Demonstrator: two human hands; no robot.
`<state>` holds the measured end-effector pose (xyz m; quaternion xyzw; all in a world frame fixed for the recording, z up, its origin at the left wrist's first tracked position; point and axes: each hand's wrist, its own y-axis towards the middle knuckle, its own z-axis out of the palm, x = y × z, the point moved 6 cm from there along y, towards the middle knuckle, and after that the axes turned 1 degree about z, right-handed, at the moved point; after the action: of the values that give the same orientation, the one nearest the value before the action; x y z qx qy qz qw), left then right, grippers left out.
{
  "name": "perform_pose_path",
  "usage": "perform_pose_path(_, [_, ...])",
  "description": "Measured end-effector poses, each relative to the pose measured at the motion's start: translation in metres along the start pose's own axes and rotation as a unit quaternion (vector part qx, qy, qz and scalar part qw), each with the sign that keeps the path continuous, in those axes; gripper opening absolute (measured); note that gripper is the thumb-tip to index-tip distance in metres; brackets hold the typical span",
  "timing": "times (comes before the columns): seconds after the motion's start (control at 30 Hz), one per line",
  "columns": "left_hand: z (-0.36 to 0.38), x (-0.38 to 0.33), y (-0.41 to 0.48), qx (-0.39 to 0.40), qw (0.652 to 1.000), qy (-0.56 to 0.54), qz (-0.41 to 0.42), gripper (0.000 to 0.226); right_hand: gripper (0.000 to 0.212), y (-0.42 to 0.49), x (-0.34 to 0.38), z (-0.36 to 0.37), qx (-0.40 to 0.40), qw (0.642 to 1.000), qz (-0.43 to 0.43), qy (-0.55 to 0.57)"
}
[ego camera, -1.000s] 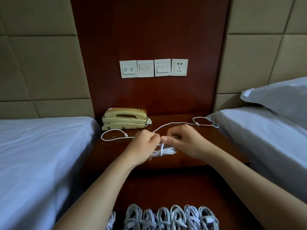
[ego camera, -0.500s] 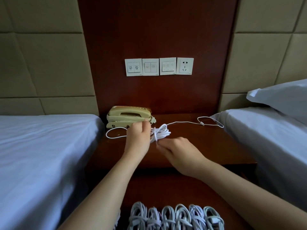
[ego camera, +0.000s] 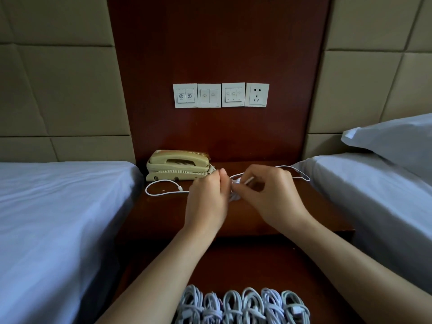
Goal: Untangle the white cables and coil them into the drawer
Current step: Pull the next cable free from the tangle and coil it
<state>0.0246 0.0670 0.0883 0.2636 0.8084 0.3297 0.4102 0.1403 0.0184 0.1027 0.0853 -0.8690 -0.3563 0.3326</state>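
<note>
Slack is the hazard: the left hand [ego camera: 205, 199] and right hand [ego camera: 273, 197] each have a closed grip pinching the half-coiled white cable [ego camera: 235, 196] just above the counter [ego camera: 245, 219]; its loose tail [ego camera: 180, 188] trails beside the telephone [ego camera: 177, 164] and may snag, springing the loops apart.

We see a white cable [ego camera: 163, 194] against the dark red-brown wood of the nightstand [ego camera: 163, 213]. The wall panel [ego camera: 217, 43] behind is the same deep red-brown and plain. We find the padded panels [ego camera: 58, 90] on both sides tan, cut into rectangles by darker seams. The telephone [ego camera: 177, 164] is a yellowed cream. The switch plates [ego camera: 209, 95] are white with small grey marks. The sheets [ego camera: 58, 218] and the pillow [ego camera: 397, 141] look pale blue-white and unpatterned. The coiled bundles [ego camera: 243, 305] are white with a bluish-grey cast.
</note>
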Motion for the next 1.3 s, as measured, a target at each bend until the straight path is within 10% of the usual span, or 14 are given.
perform_pose_path(0.27, [0.009,0.003,-0.014,0.021,0.994,-0.081,-0.076,0.040,0.013,0.003,-0.019,0.004,0.074,0.988,0.086,0.101])
perform_pose_path(0.8, [0.053,0.027,-0.026,0.118,0.920,-0.199,-0.315,0.034,0.032,0.003,-0.033,0.014,0.108,0.992,0.057,-0.039])
perform_pose_path(1.3, [0.058,0.016,-0.024,0.115,0.935,-0.222,-0.250,0.038,0.022,0.003,-0.053,0.012,0.070,0.967,0.188,0.155])
